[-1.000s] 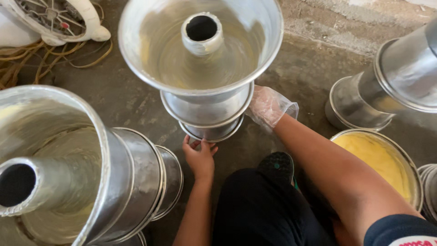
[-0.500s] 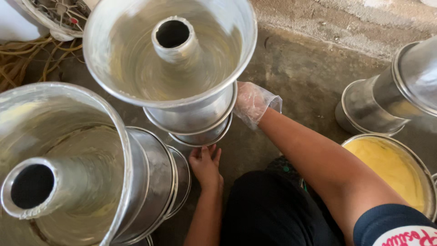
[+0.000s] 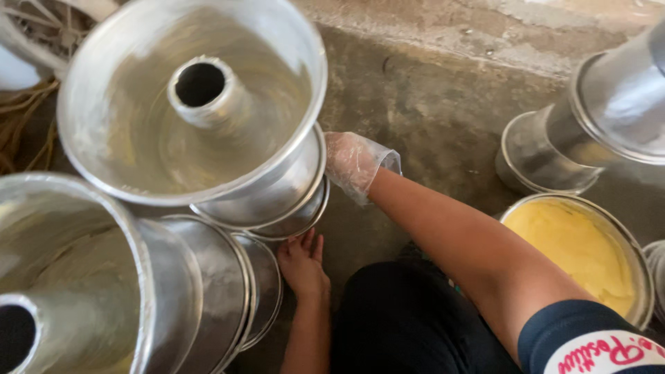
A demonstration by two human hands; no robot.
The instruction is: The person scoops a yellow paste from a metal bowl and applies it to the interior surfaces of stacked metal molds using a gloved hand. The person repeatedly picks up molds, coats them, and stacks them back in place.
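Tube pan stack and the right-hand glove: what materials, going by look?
Tube pan: likely aluminium or similar light metal; dull silver, brushed sheen, soft reflections. Stack under it looks the same. Glove on right hand: thin clear plastic film, probably polyethylene; wrinkled, translucent, loose at the cuff.
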